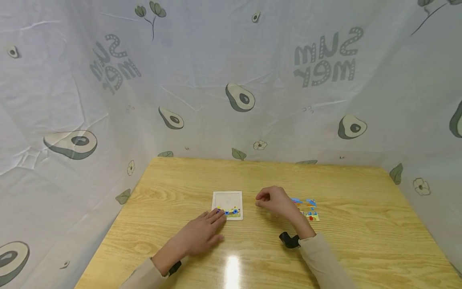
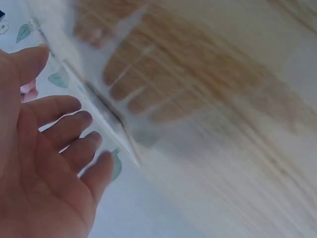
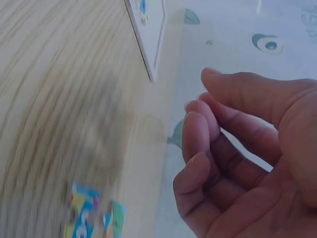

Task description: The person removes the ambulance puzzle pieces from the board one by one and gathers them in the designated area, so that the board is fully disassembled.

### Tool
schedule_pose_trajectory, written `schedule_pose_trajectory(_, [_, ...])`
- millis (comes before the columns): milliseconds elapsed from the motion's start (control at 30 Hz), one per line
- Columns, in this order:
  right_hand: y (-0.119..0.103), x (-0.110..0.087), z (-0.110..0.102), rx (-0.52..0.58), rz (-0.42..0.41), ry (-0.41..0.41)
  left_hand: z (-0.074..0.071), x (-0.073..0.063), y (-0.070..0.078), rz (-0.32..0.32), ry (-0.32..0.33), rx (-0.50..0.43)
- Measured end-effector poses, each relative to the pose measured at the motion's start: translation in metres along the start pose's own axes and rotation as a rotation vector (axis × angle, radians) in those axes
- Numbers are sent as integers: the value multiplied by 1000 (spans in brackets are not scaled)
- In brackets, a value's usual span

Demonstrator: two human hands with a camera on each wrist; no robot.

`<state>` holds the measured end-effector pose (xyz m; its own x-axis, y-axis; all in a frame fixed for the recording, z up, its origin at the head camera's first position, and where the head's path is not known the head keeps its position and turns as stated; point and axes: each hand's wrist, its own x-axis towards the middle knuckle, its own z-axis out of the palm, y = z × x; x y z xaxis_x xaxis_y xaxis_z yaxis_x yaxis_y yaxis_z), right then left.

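Note:
A white square puzzle tray [image 1: 227, 198] lies on the table, its bottom part filled with colourful pieces [image 1: 234, 212] showing blue wheels. My left hand [image 1: 203, 235] reaches to the tray's lower left corner, fingers extended and overlapping the filled part. In the left wrist view its fingers are slightly bent beside the tray's edge [image 2: 101, 114]. To the right of the tray is my right hand [image 1: 278, 202], raised over the table. The right wrist view shows its fingers [image 3: 195, 134] loosely curled, with nothing visible between thumb and fingertips. Loose puzzle pieces [image 1: 311, 208] lie beyond it, partly hidden by that hand.
The wooden table [image 1: 361, 224] runs back to a pale curtain [image 1: 202, 72] printed with avocados, which also closes off both sides. Black wrist devices [image 1: 288, 240] are worn on both arms. A bright light reflection shows near the table's front.

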<state>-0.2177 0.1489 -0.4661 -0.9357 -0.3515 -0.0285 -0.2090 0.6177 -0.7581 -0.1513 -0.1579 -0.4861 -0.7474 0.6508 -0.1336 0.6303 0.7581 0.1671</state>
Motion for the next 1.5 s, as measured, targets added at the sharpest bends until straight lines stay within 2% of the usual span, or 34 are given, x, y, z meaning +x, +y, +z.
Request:
schedule_pose_trajectory(167, [-4, 13, 18, -4, -69, -30, 4, 1, -2, -3, -17, -18])
schedule_pose_trajectory(333, [-9, 22, 31, -26, -124, -62, 9, 3, -4, 6, -1, 8])
schedule_pose_trajectory(500, [-13, 27, 41, -75, -114, -86, 11, 6, -5, 14, 17, 36])
schedule_pose_trajectory(700, [-16, 27, 49, -84, -104, -78, 10, 7, -3, 23, 14, 36])
schedule_pose_trajectory(833, [-17, 27, 54, -88, -112, -80, 7, 7, 0, 29, 15, 34])
schedule_pose_trajectory(1000, [-16, 27, 62, -145, -135, -93, 7, 9, 2, 43, 24, 45])
schedule_pose_trajectory(1167, [-17, 27, 65, -177, -124, -90, 10, 12, 1, 42, 8, 49])
schedule_pose_trajectory(1500, [-18, 27, 68, -154, -94, -79, 7, 11, 2, 41, -24, 33])
